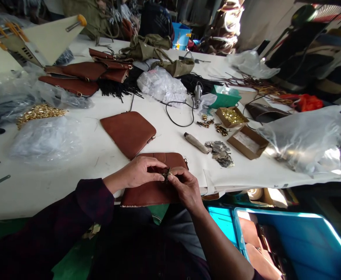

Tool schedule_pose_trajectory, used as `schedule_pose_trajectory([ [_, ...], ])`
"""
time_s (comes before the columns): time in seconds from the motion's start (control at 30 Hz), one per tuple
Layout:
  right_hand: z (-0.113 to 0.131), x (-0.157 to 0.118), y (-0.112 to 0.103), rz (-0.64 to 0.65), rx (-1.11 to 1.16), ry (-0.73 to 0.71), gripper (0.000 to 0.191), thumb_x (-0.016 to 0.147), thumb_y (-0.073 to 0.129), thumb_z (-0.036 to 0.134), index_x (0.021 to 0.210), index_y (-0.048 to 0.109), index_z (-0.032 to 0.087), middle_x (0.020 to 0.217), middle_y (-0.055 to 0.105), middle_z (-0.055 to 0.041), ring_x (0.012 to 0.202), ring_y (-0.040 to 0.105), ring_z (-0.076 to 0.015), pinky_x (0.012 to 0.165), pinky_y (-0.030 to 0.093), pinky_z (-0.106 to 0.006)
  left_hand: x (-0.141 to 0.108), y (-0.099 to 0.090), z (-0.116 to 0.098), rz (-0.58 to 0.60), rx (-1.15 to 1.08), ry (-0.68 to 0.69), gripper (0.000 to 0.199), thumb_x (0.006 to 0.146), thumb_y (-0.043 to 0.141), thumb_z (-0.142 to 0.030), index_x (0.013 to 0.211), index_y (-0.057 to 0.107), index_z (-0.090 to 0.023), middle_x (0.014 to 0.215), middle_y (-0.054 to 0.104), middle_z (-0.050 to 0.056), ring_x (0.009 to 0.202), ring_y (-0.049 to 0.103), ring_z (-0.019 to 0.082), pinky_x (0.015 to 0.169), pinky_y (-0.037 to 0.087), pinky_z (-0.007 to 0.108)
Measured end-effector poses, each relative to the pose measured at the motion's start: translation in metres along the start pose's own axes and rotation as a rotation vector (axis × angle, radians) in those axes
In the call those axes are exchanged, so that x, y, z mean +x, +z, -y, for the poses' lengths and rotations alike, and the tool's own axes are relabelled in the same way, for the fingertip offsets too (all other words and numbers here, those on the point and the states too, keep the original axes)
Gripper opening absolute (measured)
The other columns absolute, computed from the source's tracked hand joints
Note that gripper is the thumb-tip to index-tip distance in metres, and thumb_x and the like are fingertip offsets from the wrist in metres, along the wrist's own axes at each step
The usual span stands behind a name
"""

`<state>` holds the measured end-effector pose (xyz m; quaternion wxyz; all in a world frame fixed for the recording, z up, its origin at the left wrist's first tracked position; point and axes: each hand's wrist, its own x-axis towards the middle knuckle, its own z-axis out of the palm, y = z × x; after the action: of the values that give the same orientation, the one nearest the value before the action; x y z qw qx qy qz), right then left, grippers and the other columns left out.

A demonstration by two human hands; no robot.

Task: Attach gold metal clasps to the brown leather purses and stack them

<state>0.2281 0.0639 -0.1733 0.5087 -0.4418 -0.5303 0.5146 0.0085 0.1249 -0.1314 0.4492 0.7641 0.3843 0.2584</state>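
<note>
A small dark brass-coloured metal fitting (166,175) sits pinched between my two hands; its exact kind is too small to tell. From the left, my left hand (143,171) grips it between thumb and fingertips. My right hand (186,184) pinches the same piece from the other side. Beneath both hands lies a brown leather bag piece (147,193) at the table's front edge, with a small metal ring at its upper right corner. Just beyond it rests a second brown leather piece (129,130), flat on the table.
Right of my hands are a wrapped tool handle (196,142), grey metal plates (220,153), and small cardboard boxes (247,142). Gold hardware (42,114) and plastic bags (46,140) lie left. Finished leather bags (80,72) sit farther back. A blue crate (307,233) stands below right.
</note>
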Motion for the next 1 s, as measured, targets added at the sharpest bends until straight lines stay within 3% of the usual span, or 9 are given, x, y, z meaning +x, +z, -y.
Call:
schedule_pose_trajectory([
  [0.37,0.004,0.0,0.0,0.003,0.013,-0.016,0.014,0.093,0.081,0.037,0.087,0.076,0.025,0.091,0.073,-0.0028,0.088,0.068,-0.0208,0.085,0.054,-0.036,0.001,0.005,-0.003,0.025,-0.13,-0.075,0.033,0.085,0.083,-0.033,0.114,0.082,-0.018,0.11,0.084,0.007,0.099,0.078,0.023,0.09,0.062,0.032],
  [0.53,0.004,-0.001,-0.002,0.002,0.001,-0.016,0.014,0.093,0.081,0.036,0.086,0.075,0.025,0.091,0.072,-0.0026,0.087,0.066,-0.0199,0.085,0.052,-0.035,0.002,-0.002,0.004,0.07,-0.144,-0.122,0.052,0.076,0.091,-0.042,0.121,0.079,-0.019,0.114,0.082,0.008,0.101,0.078,0.025,0.091,0.062,0.035],
  [0.63,0.004,-0.001,-0.002,-0.014,0.001,-0.011,0.016,0.092,0.081,0.036,0.084,0.074,0.024,0.09,0.072,-0.0023,0.086,0.065,-0.0192,0.083,0.051,-0.034,0.004,-0.011,0.014,-0.017,0.09,-0.058,0.063,0.078,0.089,-0.048,0.133,0.073,-0.021,0.13,0.077,0.01,0.115,0.072,0.028,0.102,0.059,0.042],
  [0.73,0.005,-0.001,-0.001,-0.033,-0.002,-0.012,0.016,0.092,0.081,0.036,0.084,0.074,0.024,0.089,0.072,-0.0021,0.085,0.065,-0.0189,0.083,0.051,-0.033,0.008,-0.013,0.024,-0.15,0.49,-0.025,0.053,0.089,0.079,-0.047,0.133,0.071,-0.018,0.138,0.071,0.015,0.13,0.062,0.034,0.114,0.049,0.05],
  [0.83,0.005,0.0,0.0,-0.036,-0.006,-0.015,0.017,0.092,0.081,0.037,0.085,0.074,0.024,0.088,0.072,-0.0021,0.085,0.065,-0.0191,0.082,0.052,-0.033,0.012,-0.008,0.029,-0.087,0.732,-0.042,0.05,0.092,0.074,-0.046,0.132,0.07,-0.015,0.134,0.07,0.017,0.127,0.059,0.037,0.11,0.048,0.051],
  [1.0,0.004,-0.001,0.0,-0.028,-0.03,-0.014,0.021,0.092,0.08,0.042,0.084,0.074,0.024,0.089,0.072,-0.0029,0.084,0.065,-0.0196,0.082,0.053,-0.034,0.016,-0.001,0.021,-0.088,0.853,-0.054,0.041,0.089,0.078,-0.045,0.118,0.073,-0.017,0.117,0.071,0.015,0.114,0.06,0.035,0.101,0.05,0.047],
])
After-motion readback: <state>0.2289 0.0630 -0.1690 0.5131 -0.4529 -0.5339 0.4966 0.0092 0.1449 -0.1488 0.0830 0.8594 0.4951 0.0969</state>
